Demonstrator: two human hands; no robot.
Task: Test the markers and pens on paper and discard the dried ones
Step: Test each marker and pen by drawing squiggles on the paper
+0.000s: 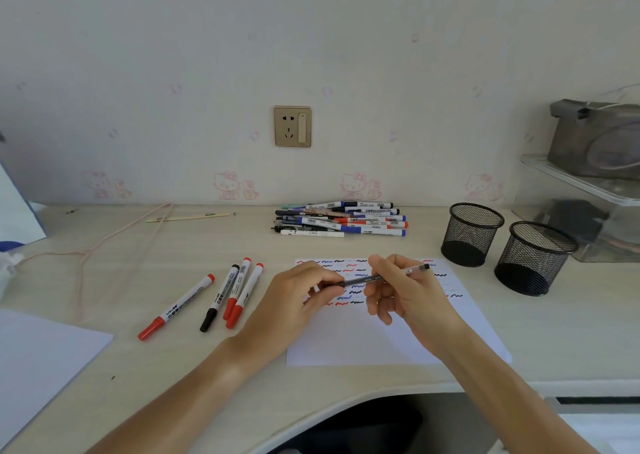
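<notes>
- Above the paper, both hands gripped one pen: left hand pinching its dark end, right hand holding the barrel.
- Uncapping probably wanted a straight pull over bare paper.
- Farther back, untested pens lay piled on the surface.

Open counter runs from 9 to 11 o'clock of the paper sheet, crossed only by a thin pink cord. Four loose markers lie at 9 o'clock, near the sheet. A pen pile blocks 12 o'clock against the wall. Two mesh cups stand at 2 o'clock, touching or nearly so. A second sheet covers 8 o'clock.
</notes>
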